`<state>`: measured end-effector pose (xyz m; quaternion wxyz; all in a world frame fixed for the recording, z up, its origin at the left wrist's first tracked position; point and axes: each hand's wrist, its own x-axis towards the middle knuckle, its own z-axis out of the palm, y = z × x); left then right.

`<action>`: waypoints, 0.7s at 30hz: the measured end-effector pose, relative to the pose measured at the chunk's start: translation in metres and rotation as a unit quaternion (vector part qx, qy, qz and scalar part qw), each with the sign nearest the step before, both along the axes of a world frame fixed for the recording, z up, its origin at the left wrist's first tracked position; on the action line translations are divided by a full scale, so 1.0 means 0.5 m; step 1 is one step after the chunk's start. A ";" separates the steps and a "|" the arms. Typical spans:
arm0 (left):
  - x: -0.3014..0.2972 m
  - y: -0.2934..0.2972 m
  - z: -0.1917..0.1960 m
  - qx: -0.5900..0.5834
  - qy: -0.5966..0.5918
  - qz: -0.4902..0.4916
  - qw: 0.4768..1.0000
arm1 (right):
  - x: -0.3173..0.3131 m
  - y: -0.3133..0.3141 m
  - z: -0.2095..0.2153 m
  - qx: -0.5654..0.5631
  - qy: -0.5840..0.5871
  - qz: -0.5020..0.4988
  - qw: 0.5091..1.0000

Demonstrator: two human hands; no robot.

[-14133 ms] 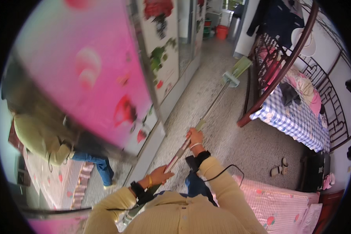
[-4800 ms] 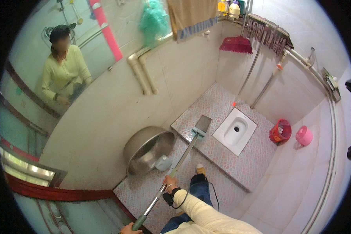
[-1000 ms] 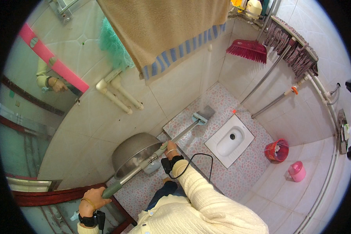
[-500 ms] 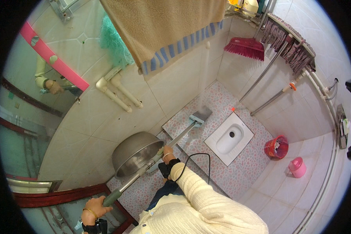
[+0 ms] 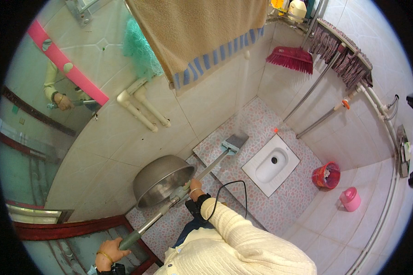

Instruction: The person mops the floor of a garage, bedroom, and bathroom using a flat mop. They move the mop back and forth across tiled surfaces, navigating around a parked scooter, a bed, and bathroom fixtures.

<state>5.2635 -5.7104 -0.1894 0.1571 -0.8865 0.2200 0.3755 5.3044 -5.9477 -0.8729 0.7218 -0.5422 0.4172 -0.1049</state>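
Mopping the patterned floor, both hands closed on the mop [image 5: 195, 176].
Left hand [image 5: 109, 251] has dropped lower left; right hand [image 5: 195, 187] mid-handle; mop head [image 5: 234, 143] stays at centre beside the squat toilet [image 5: 270, 158].

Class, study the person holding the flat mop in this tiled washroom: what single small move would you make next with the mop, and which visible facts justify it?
Probably draw the mop head back toward the body. It lies flat on the raised patterned floor beside the squat toilet, at the far end of the reach. The right hand grips mid-pole, the left hand the pole's end, and patterned floor lies between the head and the metal basin.
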 end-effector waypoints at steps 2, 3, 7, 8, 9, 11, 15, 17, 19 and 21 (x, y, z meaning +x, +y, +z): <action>-0.004 0.012 -0.004 -0.001 0.006 0.020 1.000 | -0.009 0.004 -0.003 0.064 -0.019 -0.043 0.997; -0.007 0.018 -0.006 -0.002 0.007 0.033 0.999 | -0.012 0.009 -0.002 0.058 -0.006 -0.034 0.998; -0.019 0.043 -0.009 -0.001 0.004 0.032 0.999 | -0.011 0.028 0.003 -0.045 0.029 0.029 0.998; -0.022 0.048 -0.011 0.011 0.010 0.041 0.999 | -0.008 0.029 0.015 -0.072 0.033 0.036 0.996; -0.025 0.054 -0.012 0.023 0.016 0.051 0.998 | -0.013 0.033 0.036 -0.113 0.064 0.076 0.989; -0.034 0.065 -0.017 0.023 0.013 0.051 0.998 | -0.029 0.021 0.109 -0.195 0.155 0.181 0.951; -0.056 0.079 -0.027 0.005 -0.015 0.038 0.999 | -0.082 -0.043 0.340 -0.311 0.244 0.405 0.824; -0.065 0.076 -0.026 0.007 -0.011 0.040 0.999 | -0.099 -0.059 0.430 -0.376 0.296 0.442 0.759; -0.073 0.065 -0.019 0.000 0.000 0.030 1.000 | -0.111 -0.064 0.484 -0.401 0.304 0.464 0.729; -0.095 0.048 -0.007 -0.042 0.033 0.133 0.990 | -0.112 -0.063 0.510 -0.402 0.315 0.476 0.716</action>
